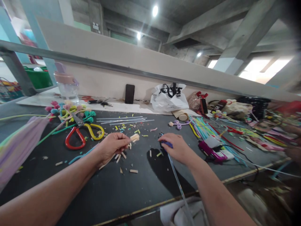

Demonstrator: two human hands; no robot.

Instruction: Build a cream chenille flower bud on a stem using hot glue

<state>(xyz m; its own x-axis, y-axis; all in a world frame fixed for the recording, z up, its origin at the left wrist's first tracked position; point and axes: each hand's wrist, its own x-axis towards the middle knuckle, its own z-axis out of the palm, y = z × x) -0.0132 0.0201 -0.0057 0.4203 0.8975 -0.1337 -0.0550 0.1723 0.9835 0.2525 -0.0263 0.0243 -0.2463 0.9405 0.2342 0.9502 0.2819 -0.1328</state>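
**Tube cutting partly through; short pieces collecting**

Nearest, a long clear plastic tube (178, 185) is running off the worktop (131, 194) edge; the right hand (177, 149) is pinching its far end, fingers clamped. The left hand (113, 146) is gripping one small bundle of cream tube pieces (134, 137) in closed fingers. Roughly a dozen cut bits are lying loose. Farther off: one pair of red-and-yellow-handled scissors (82, 133), three uncut clear tubes (124, 120) waiting.

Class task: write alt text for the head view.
Left hand pinches short cream stick pieces; right hand holds a clear tube over a dark table strewn with cut bits. Scissors lie left.
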